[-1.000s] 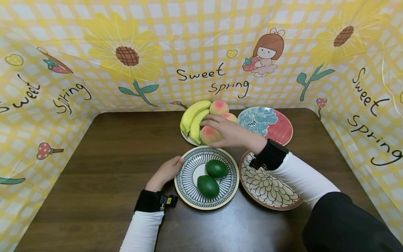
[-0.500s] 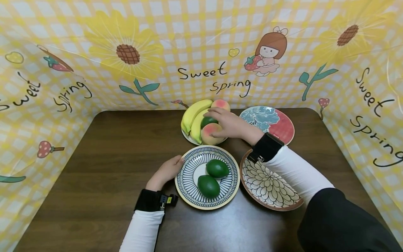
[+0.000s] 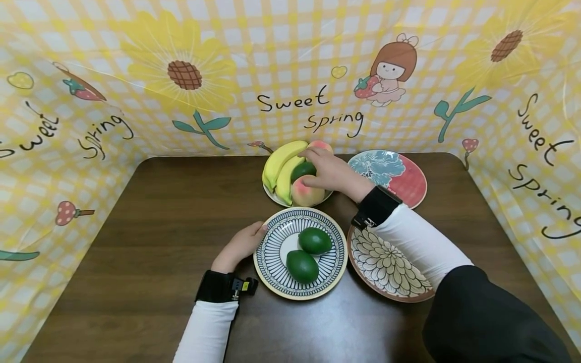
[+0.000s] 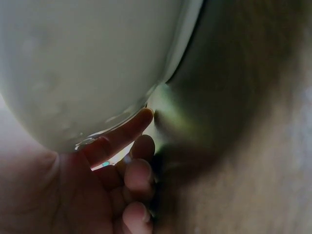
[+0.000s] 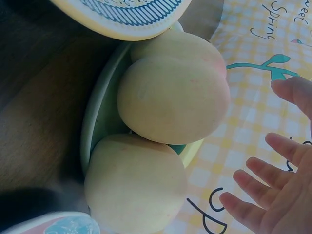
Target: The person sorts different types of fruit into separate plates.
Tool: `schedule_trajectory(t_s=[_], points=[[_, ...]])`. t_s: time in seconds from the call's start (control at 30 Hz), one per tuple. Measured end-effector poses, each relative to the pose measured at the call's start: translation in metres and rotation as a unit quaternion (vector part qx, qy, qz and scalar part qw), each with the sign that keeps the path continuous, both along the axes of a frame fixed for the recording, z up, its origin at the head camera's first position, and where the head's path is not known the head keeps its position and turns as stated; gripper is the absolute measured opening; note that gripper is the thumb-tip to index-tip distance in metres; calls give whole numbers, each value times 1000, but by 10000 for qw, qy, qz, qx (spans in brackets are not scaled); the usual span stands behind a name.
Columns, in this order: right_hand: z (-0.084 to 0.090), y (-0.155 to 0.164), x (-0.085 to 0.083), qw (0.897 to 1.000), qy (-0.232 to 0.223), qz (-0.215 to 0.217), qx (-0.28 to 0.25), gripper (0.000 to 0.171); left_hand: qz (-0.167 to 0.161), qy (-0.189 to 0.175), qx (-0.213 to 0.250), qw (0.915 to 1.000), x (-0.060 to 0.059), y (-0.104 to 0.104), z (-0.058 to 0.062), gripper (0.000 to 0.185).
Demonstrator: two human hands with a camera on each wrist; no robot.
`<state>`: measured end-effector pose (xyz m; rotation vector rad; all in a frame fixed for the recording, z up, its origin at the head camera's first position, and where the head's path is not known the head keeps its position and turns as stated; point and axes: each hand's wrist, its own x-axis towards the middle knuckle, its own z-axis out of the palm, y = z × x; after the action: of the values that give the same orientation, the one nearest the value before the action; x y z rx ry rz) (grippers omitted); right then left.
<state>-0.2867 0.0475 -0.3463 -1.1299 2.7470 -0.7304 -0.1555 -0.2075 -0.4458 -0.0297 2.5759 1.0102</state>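
My left hand (image 3: 242, 244) holds the left rim of a blue-and-white patterned plate (image 3: 269, 272). In the left wrist view, its fingers (image 4: 139, 175) curl beside and under the plate's pale underside (image 4: 97, 58). Two green avocados (image 3: 302, 266) lie on this plate. Above the fruit plate (image 3: 275, 198) behind it hovers my right hand (image 3: 333, 170), fingers spread. That plate bears bananas (image 3: 280, 164), a green avocado (image 3: 302, 171) and peaches (image 3: 307, 191). The right wrist view shows the fingers (image 5: 243, 204) apart from the nearer peach (image 5: 173, 100), gripping nothing.
At the back right lies a blue-and-red floral plate (image 3: 410, 184). A brown-rimmed petal-patterned plate (image 3: 386, 267) sits under my right forearm, close to the patterned plate. Yellow checked cloth (image 3: 290, 65) walls the dark wooden table (image 3: 172, 252) on its back and sides.
My right hand has shifted slightly back and to the right over the fruit, uncovering the green avocado between the bananas and peaches. The left hand stays on the plate rim.
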Motion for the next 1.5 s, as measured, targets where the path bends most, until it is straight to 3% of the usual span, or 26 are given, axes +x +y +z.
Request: schedule_trajectory(t_s=[0.23, 0.67, 1.5], points=[[-1, -5, -11, 9991, -237, -335, 145, 68, 80, 2, 64, 9999, 0, -1, 3, 45], [-18, -16, -27, 9945, -554, -825, 333, 72, 119, 5, 109, 9999, 3, 2, 0, 43], [-35, -40, -37, 9904, -477, -931, 905, 72, 46, -49, 156, 9999, 0, 0, 1, 44]])
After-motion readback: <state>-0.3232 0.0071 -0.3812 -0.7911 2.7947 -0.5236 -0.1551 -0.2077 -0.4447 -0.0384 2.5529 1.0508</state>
